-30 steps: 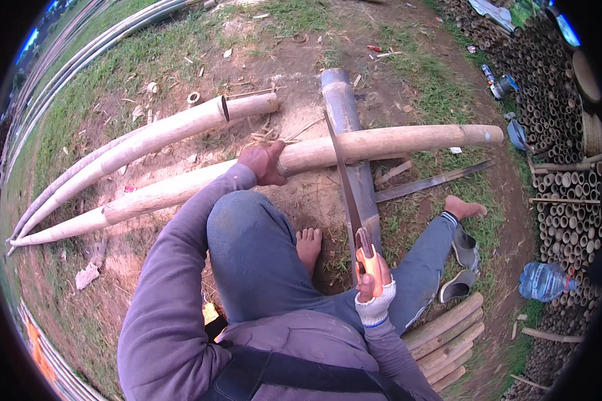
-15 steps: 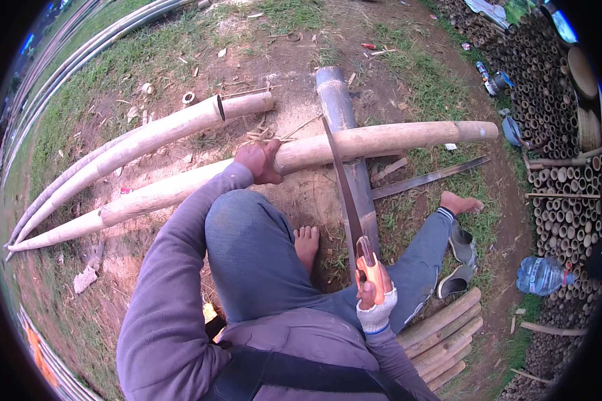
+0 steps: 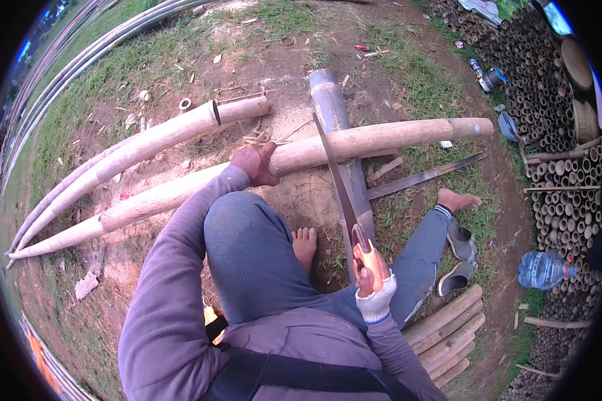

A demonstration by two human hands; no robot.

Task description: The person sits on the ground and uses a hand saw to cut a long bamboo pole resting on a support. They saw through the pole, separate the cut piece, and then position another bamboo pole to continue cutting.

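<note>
My left hand (image 3: 255, 164) is closed around a long pale bamboo pole (image 3: 388, 138), pressing on it just left of the saw. The pole lies across a thicker grey log (image 3: 329, 103) on the ground, its right end raised past the log. In my right hand (image 3: 376, 294), which wears a white fingerless glove, is the orange and brown handle of a handsaw (image 3: 339, 184). Its dark blade runs away from me across the pole, beside the log, with the tip beyond the pole's far side. Any cut under the blade is too small to make out.
More bamboo poles (image 3: 134, 148) lie on the left. A dark flat strip (image 3: 428, 176) rests right of the log. Cut bamboo lengths (image 3: 446, 334) lie near my right side. Stacked bamboo (image 3: 560, 217), a clear plastic jug (image 3: 542, 270) and slip-on shoes (image 3: 456, 279) are at right.
The saw and my right hand have moved slightly forward, away from me. My left hand stays on the pole. The whole view has shifted a little.
</note>
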